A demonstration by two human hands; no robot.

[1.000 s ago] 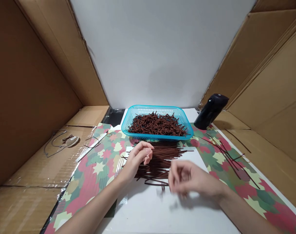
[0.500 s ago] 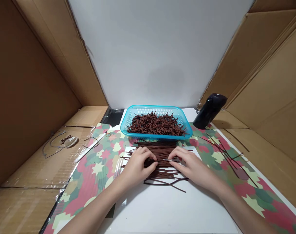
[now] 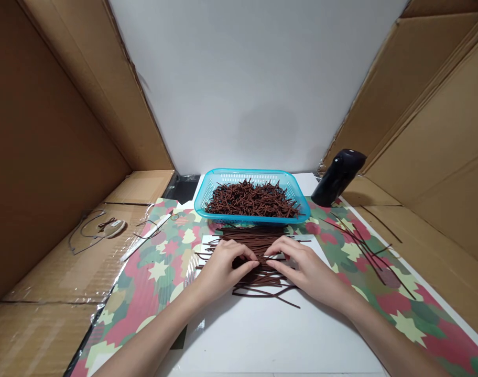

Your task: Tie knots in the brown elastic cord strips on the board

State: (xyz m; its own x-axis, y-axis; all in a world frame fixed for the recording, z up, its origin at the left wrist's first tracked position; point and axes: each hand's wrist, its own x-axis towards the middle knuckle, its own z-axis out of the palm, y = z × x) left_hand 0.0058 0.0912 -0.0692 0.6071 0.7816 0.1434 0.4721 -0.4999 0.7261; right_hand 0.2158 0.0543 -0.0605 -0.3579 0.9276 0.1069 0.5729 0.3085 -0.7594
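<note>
Many thin dark-brown sticks [image 3: 258, 238] lie side by side across a white sheet [image 3: 278, 335], with a few crooked ones at the near side. My left hand [image 3: 225, 267] is over the left part of this row, thumb and forefinger pinched together on a thin brown stick. From the right, my right hand [image 3: 302, 264] comes close to it, its thumb and fingertips closing on the sticks too. Only a small gap separates the two sets of fingertips. What lies directly between the fingers is partly hidden.
Behind the row stands a blue plastic basket [image 3: 252, 219] heaped with short brown pieces [image 3: 250, 200]. A black cylindrical object [image 3: 338, 178] leans at back right. Loose brown strands [image 3: 365, 241] lie on the right. A white stick-like tool [image 3: 147, 239] and a small round object [image 3: 115, 228] are left. Cardboard walls flank both sides.
My right hand has moved a little left, bringing its fingertips nearer my left hand's. My left fingertips have shifted slightly right. The basket and surrounding things stay put.
</note>
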